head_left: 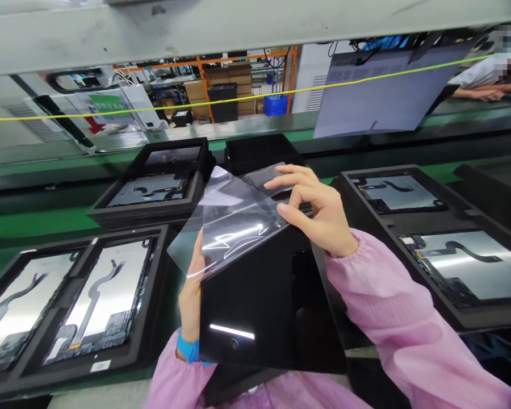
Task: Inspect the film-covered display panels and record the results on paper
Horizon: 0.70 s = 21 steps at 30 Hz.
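My left hand (191,301), a blue band at its wrist, grips the left edge of a glossy black screen panel (255,301). Part of that hand is hidden by the panel and a clear sheet. The clear plastic film (238,227) lies slanted across the panel's upper part, its far corner lifted and bent. With thumb and forefinger, my right hand (317,210) pinches the film's right edge near the panel's upper right corner; the other fingers are stretched above it. Light glints off film and panel.
Black foam trays with screen panels and ribbon cables stand left (159,272), at back left (153,213) and right (392,227). A further black tray (259,149) is behind the film. A yellow cord (306,89) crosses the back, before a grey hanging board (375,91). A person's hands (485,92) show far right.
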### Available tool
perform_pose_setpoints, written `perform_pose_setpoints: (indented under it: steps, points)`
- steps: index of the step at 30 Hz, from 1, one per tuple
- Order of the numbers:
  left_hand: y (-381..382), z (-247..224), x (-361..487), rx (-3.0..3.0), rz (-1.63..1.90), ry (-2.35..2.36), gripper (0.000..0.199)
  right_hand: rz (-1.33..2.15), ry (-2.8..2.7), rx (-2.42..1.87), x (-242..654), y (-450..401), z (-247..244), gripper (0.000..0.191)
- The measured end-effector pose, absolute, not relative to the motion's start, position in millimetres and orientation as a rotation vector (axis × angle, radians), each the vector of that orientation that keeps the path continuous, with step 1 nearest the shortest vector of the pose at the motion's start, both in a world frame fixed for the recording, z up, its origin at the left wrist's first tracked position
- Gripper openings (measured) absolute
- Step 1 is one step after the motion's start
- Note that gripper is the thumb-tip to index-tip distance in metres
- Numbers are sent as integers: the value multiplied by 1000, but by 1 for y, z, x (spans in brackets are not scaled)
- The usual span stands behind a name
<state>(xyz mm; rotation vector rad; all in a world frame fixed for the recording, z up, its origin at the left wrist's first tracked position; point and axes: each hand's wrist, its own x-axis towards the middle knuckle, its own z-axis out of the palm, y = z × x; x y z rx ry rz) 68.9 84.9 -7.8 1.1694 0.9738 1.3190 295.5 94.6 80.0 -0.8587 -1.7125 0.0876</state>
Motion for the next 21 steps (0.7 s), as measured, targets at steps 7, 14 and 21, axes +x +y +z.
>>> perform_pose_setpoints:
  steps: [7, 14, 21]
  points:
    - [84, -3, 73, 1423, 1417, 952, 44, 253, -1577, -816, 292, 100, 76, 26]
    - [86, -3, 71, 1627, 1416, 982, 39, 261, -1549, -811, 290, 100, 76, 25]
    - [82, 3, 74, 1726, 1398, 1201, 43, 266, -1537, -831, 290, 99, 77, 25]
